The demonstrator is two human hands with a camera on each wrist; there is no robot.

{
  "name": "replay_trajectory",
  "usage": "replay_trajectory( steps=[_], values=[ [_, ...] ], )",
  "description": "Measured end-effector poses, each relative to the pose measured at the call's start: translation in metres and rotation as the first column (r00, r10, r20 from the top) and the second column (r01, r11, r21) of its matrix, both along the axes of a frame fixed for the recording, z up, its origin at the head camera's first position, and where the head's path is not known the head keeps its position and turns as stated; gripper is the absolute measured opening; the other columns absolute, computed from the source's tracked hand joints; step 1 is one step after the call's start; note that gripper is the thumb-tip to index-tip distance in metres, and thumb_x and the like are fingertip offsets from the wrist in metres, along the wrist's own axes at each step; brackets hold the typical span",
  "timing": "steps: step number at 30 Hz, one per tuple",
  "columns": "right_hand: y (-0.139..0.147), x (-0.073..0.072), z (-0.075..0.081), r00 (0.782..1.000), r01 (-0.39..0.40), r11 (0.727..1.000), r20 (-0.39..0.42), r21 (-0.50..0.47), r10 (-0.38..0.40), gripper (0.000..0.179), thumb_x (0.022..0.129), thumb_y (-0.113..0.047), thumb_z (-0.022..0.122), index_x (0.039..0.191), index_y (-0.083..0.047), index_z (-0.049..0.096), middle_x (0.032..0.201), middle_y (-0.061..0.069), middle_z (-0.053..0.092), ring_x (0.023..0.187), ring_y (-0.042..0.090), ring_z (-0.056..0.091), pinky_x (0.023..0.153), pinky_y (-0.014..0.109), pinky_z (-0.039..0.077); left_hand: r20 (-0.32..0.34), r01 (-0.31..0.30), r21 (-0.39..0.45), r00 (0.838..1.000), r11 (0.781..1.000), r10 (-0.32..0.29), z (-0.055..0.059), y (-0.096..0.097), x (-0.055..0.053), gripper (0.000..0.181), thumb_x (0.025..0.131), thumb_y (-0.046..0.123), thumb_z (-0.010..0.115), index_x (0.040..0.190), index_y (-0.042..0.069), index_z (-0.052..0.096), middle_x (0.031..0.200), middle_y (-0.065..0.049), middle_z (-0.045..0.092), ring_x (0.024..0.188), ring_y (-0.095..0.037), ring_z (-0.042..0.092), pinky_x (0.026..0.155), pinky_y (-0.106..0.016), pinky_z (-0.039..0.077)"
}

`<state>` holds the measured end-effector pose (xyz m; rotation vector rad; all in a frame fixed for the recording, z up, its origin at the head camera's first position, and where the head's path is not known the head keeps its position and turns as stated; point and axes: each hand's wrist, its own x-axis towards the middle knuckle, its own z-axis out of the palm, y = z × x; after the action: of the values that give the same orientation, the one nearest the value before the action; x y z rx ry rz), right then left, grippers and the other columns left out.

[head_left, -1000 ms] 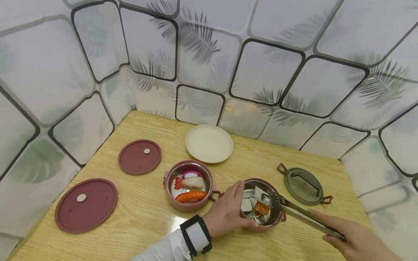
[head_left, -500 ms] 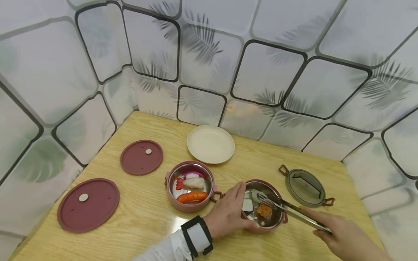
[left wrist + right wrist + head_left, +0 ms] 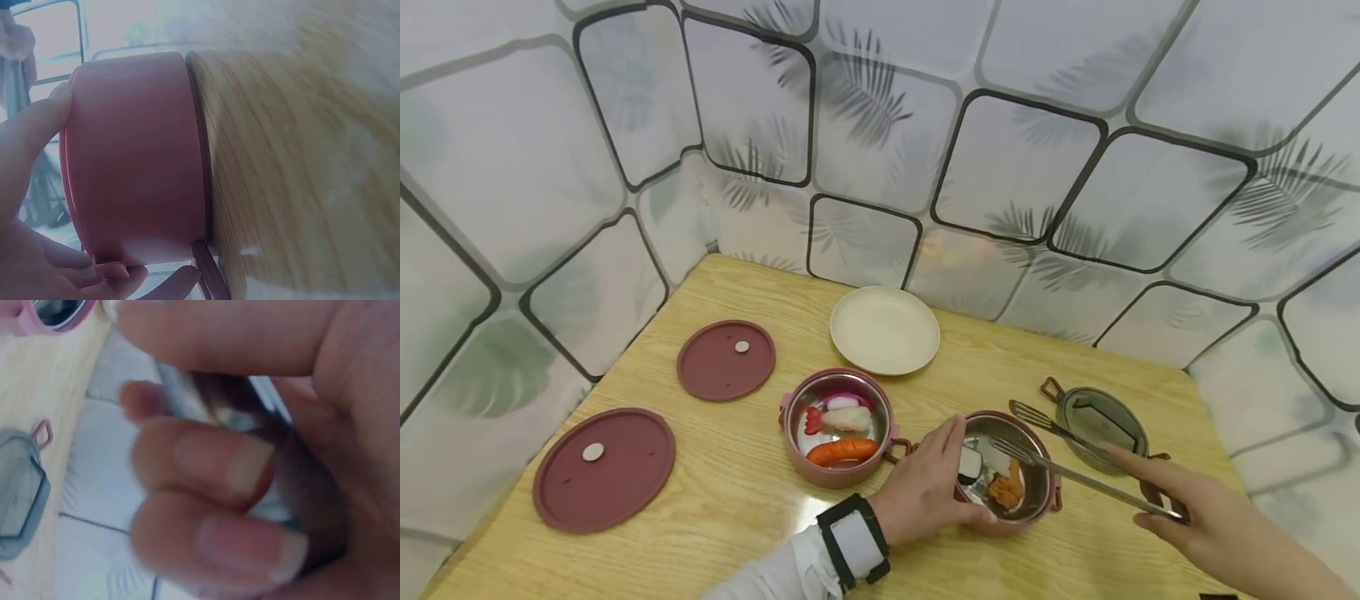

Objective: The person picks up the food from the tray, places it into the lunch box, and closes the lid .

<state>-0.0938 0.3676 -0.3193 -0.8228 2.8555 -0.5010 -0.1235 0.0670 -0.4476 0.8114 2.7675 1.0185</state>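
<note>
Fingers (image 3: 942,446) of left hand (image 3: 917,496) gripping pot (image 3: 137,156); right hand (image 3: 1217,521) holding spread tongs (image 3: 1090,480)

Left hand is curving around the side of the pot, its thumb pressing at the near rim; in the left wrist view its other fingers are showing at the pot's handled side. Pot is standing upright on the wooden table (image 3: 760,533), nearest the person's right.

Right hand is curling its fingers around the tongs, whose 2 arms are standing wide apart. 1 arm is reaching inside the pot, its tip sitting over a pale piece (image 3: 988,454); contact is not clear. The other arm is lying outside the rim, crossing in front of the gray lid (image 3: 1097,423). The same pot is also containing a black-and-white piece (image 3: 970,465) and an orange-brown fried piece (image 3: 1006,485).

A 2nd pot (image 3: 827,479), beside the left hand, is holding 3 items: a shrimp (image 3: 842,419), an orange sausage (image 3: 842,452) and a pink-and-white piece (image 3: 842,402). A cream plate (image 3: 885,331) is resting behind it. Farther left, 2 maroon lids are lying flat: the smaller lid (image 3: 715,367) behind, the larger lid (image 3: 602,475) nearer. A black band (image 3: 853,542) is circling the left wrist.
</note>
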Motion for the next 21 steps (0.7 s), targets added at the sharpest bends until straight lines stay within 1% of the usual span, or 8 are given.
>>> replay_trajectory(
  steps=[1,3,7,11,13,15,18,21],
  values=[
    [-0.002,-0.003,0.001,0.999,-0.002,1.0,-0.034,-0.018,0.001,0.072,0.077,-0.013,0.072,0.139,-0.022,0.036,0.076,-0.009,0.043,0.051,0.0,0.034,0.043,0.021,0.033,0.002,-0.001,-0.005,1.0,1.0,0.001,0.0,0.0,0.0,0.115,0.071,0.068,0.061,0.145,0.014,-0.008,0.152,-0.009,0.01,0.132,-0.019,0.019,0.097,-0.042,0.039],
    [-0.008,-0.011,0.001,0.998,0.012,0.999,-0.063,-0.044,-0.015,0.073,0.078,-0.011,0.071,0.14,-0.023,0.034,0.077,-0.008,0.044,0.049,0.001,0.034,0.043,0.021,0.033,-0.002,-0.004,-0.01,1.0,1.0,0.004,0.001,0.0,-0.001,0.115,0.071,0.069,0.061,0.145,0.014,-0.007,0.152,-0.009,0.011,0.132,-0.019,0.019,0.097,-0.041,0.039],
    [-0.024,-0.032,-0.001,0.996,0.015,0.997,-0.083,-0.069,-0.02,0.074,0.08,-0.01,0.069,0.141,-0.025,0.031,0.077,-0.007,0.046,0.05,0.004,0.037,0.043,0.021,0.035,-0.005,0.0,-0.012,1.0,1.0,0.0,0.0,0.0,-0.001,0.115,0.071,0.068,0.062,0.145,0.014,-0.007,0.151,-0.011,0.013,0.132,-0.02,0.021,0.095,-0.042,0.041],
    [-0.042,-0.057,-0.007,0.998,0.006,0.996,-0.055,-0.087,-0.01,0.069,0.085,-0.016,0.066,0.142,-0.027,0.029,0.081,-0.004,0.049,0.056,0.007,0.04,0.046,0.023,0.037,0.01,0.008,-0.007,1.0,1.0,-0.008,0.0,0.0,0.0,0.114,0.071,0.068,0.061,0.145,0.015,-0.008,0.151,-0.011,0.012,0.132,-0.021,0.021,0.095,-0.043,0.041],
    [-0.051,-0.069,-0.01,0.999,0.002,0.996,-0.039,-0.086,-0.005,0.068,0.087,-0.02,0.064,0.143,-0.028,0.026,0.084,-0.004,0.051,0.061,0.009,0.043,0.05,0.025,0.038,0.015,0.007,-0.011,1.0,1.0,-0.007,0.0,0.001,0.0,0.114,0.072,0.069,0.06,0.145,0.015,-0.008,0.152,-0.011,0.012,0.132,-0.021,0.02,0.095,-0.043,0.041],
    [-0.059,-0.081,-0.013,1.0,0.002,0.997,-0.02,-0.081,-0.004,0.067,0.088,-0.022,0.062,0.143,-0.03,0.025,0.085,-0.003,0.051,0.064,0.011,0.044,0.051,0.027,0.038,0.017,0.007,-0.015,1.0,1.0,-0.007,0.001,0.001,0.001,0.114,0.072,0.069,0.06,0.145,0.015,-0.008,0.152,-0.01,0.011,0.132,-0.02,0.02,0.095,-0.042,0.041],
    [-0.071,-0.097,-0.018,1.0,-0.017,0.997,0.005,-0.076,0.017,0.067,0.089,-0.021,0.062,0.143,-0.03,0.024,0.087,-0.002,0.051,0.069,0.014,0.045,0.053,0.029,0.039,0.013,0.007,-0.02,1.0,1.0,-0.007,0.001,0.001,0.001,0.114,0.072,0.069,0.06,0.145,0.015,-0.008,0.152,-0.009,0.011,0.132,-0.02,0.02,0.096,-0.041,0.04],
    [-0.083,-0.114,-0.024,0.998,-0.054,0.996,0.013,-0.073,0.055,0.066,0.088,-0.017,0.062,0.143,-0.024,0.026,0.086,0.0,0.05,0.067,0.015,0.044,0.052,0.03,0.038,0.006,0.006,-0.021,1.0,1.0,-0.006,0.002,0.001,0.0,0.114,0.071,0.069,0.06,0.145,0.015,-0.008,0.152,-0.009,0.011,0.132,-0.019,0.02,0.095,-0.04,0.041]
  ],
)
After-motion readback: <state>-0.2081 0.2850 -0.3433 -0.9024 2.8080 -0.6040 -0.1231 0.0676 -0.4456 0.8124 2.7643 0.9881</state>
